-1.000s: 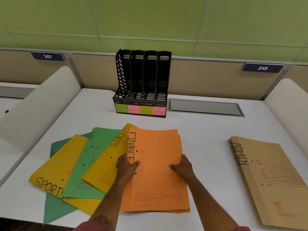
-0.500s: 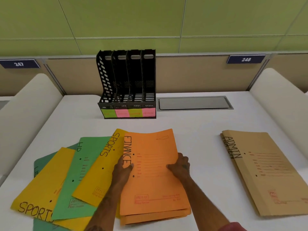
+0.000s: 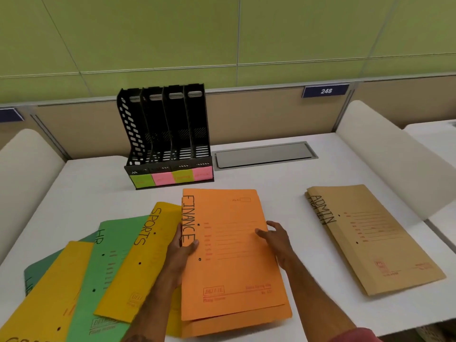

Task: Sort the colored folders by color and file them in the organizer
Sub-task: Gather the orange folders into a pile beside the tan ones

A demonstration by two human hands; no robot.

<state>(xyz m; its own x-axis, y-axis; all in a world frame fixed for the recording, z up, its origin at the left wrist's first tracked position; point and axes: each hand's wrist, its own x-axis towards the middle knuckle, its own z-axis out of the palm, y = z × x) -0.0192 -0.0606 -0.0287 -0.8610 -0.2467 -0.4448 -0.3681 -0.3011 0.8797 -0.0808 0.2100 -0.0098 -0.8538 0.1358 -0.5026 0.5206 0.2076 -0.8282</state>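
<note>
Organizer: black, four upright slots, standing at the back of the white surface. All four slots look empty.
Slot labels: four sticky notes across the organizer's front, in the order green, pink, yellow-green, pink. The writing is too faint to read.
Orange FINANCE folders: a small stack straight in front of the organizer, held at both sides. The lower folders peek out along the near edge.
Left hand: at the stack's left edge in front of the organizer. The thumb lies on top by the last letter of FINANCE, and the fingers are clamped round the edge from beneath.
Right hand: at the stack's right edge. The thumb is on the cover, and the fingers are closed over the edge.
Yellow SPORTS folder: front-left of the organizer, tucked partly under the orange stack.
Green HR folder: further left in the same fan, under the SPORTS folder.
Second yellow folder: the leftmost near piece, overlapping the HR folder.
Dark green folder: at the bottom of the fan, mostly covered.
Brown ADMIN folders: a separate pile front-right of the organizer, well apart from the orange stack.
Cable hatch: a grey flap set in the surface just right of the organizer.
Number plate: reads 248, on the partition to the right of the organizer.
</note>
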